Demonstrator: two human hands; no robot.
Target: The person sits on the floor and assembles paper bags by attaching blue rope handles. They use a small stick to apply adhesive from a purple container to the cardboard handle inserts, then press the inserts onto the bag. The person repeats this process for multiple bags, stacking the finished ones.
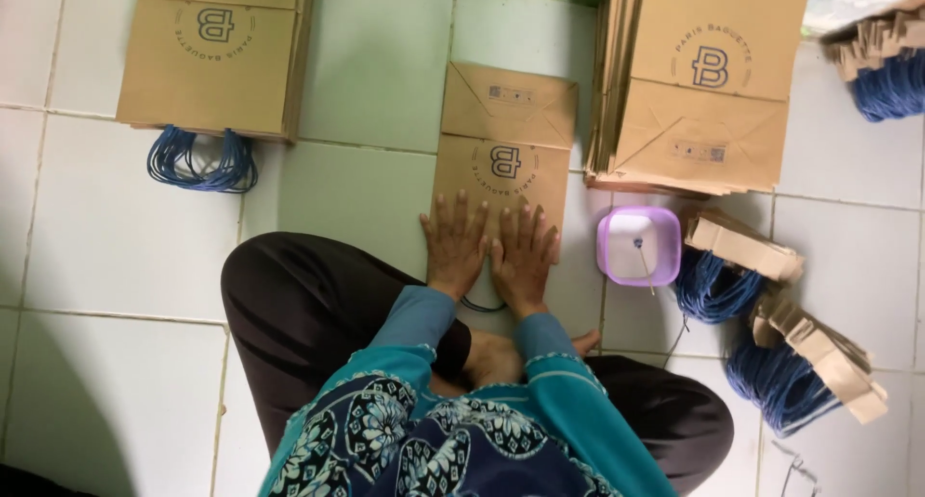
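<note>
Both hands lie flat, palms down and fingers spread, side by side on the lower part of a flattened brown paper bag (503,141) that rests on the tiled floor (106,266) in front of the seated person's crossed legs. The left hand (455,244) and right hand (525,253) touch at the thumbs; neither grasps anything, they only press on the paper. Just right of the bag sits a small lilac tub (638,246); beyond it, a stack of bags (708,83). Left of the bag stands another stack (212,54) with blue cord handles (200,160).
</note>
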